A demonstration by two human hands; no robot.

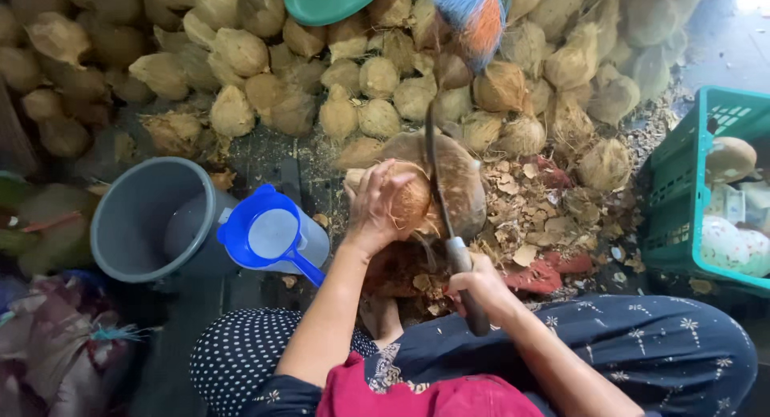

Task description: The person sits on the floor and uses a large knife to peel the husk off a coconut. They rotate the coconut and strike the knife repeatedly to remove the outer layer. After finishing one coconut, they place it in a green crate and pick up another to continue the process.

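Two bare hands were busy over one coconut (413, 196) in the head camera's view. The left hand (377, 208) cupped the husked, fibrous nut from its near side, fingers spread across the top, pinning it against a worn wooden block (465, 176) on the floor. The right hand (481, 289) had its grip closed around the handle of a long dark blade (437, 172), whose edge lay against the nut's right flank. The coconut looked hard, heavy and rough, likely best held by its rounded crown, away from the edge. A grey bucket (140, 216) with a blue jug (269, 232) stood to the left, a green crate (682, 216) to the right, piled coconuts (353, 80) behind.
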